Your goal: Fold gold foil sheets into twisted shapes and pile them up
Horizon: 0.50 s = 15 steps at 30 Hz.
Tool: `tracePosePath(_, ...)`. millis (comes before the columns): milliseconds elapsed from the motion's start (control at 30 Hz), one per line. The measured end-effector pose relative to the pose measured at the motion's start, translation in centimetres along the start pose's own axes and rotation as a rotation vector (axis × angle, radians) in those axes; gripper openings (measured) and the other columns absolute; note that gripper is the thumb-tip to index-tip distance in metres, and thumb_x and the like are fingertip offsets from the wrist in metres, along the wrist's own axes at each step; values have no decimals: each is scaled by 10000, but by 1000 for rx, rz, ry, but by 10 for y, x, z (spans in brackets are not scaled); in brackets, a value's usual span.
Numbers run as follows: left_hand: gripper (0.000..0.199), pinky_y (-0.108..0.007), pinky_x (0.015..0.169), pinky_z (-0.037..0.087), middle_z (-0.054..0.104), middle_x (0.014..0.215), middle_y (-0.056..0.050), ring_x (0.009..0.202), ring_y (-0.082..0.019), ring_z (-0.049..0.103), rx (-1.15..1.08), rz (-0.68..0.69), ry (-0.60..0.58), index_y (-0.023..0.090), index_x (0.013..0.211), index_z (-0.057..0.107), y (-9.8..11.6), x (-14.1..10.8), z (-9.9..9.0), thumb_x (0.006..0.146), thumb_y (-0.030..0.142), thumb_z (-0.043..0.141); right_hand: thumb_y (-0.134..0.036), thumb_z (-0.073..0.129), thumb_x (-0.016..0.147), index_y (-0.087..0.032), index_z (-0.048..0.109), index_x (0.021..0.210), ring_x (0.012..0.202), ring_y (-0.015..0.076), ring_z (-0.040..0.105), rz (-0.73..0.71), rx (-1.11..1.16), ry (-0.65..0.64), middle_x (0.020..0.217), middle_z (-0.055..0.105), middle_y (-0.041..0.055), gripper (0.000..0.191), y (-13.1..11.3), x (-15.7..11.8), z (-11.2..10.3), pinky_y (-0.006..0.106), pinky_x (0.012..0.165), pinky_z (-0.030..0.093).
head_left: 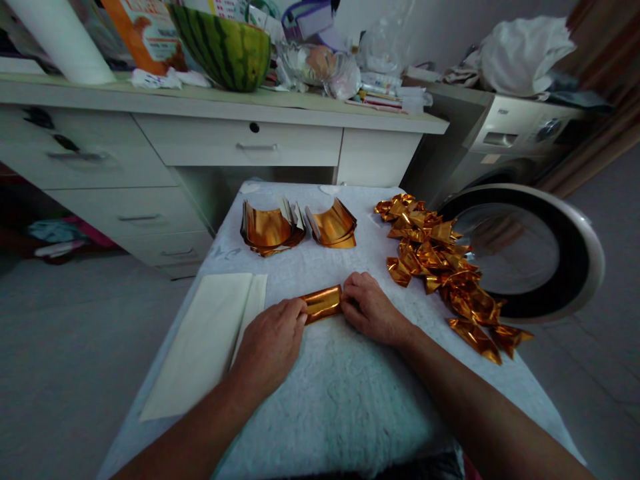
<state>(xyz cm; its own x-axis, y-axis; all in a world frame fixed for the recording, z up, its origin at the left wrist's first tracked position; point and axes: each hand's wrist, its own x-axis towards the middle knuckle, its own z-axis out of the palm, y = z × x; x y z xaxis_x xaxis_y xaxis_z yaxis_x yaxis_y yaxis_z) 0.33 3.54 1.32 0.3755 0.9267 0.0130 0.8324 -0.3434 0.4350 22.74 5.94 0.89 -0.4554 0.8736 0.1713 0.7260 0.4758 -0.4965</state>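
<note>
A narrow folded strip of shiny gold foil paper (323,305) lies between my hands on the cloth-covered table. My left hand (275,337) is closed on its left end, fingers curled over the edge. At the right end, my right hand (370,307) pinches the foil with bent fingers. Two stacks of curved gold foil sheets, a left stack (270,228) and a right stack (333,225), rest beyond my hands. A pile of folded gold foil pieces (435,257) spreads along the table's right side. White paper sheets (205,340) lie partly beside my left forearm.
The table's cloth (350,393) is pale blue. Behind it stands a white desk (295,143) with drawers, bearing a cut watermelon (225,50) and clutter. At the right, the round door (575,260) of a washing machine (520,130) hangs open near the foil pile.
</note>
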Motion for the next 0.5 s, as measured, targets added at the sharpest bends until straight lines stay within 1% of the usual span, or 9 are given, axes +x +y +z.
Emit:
tracePosePath(100, 148, -337, 790, 467, 677, 936, -44, 871, -214, 640, -32, -7, -2, 202, 929, 573, -1, 0, -1, 975, 219, 433, -134, 538, 869, -165, 590, 743, 864, 190, 471, 4, 1, 3, 885, 565, 54, 140, 1, 0, 1, 339, 822, 363)
tracePosePath(233, 182, -324, 772, 456, 679, 915, -50, 863, -212, 639, -11, -16, -27, 198, 879, 580, -2, 0, 0, 982, 223, 432, -138, 554, 871, -167, 593, 753, 856, 188, 472, 6, 1, 9, 879, 565, 49, 127, 1, 0, 2, 339, 812, 362)
tracePosePath(367, 170, -327, 771, 446, 694, 933, -56, 865, -214, 647, 43, -49, -48, 193, 893, 590, 2, 2, -2, 981, 216, 448, -132, 589, 860, -166, 595, 774, 872, 193, 480, 21, 17, 28, 898, 576, 54, 93, 0, 0, 2, 338, 810, 369)
tracePosePath(500, 143, -324, 749, 439, 703, 937, -46, 845, -211, 656, 94, -85, -67, 198, 911, 598, 6, 3, -4, 974, 219, 472, -129, 630, 851, -171, 598, 763, 858, 190, 486, 39, 21, 42, 879, 578, 44, 103, 1, -1, 2, 334, 795, 368)
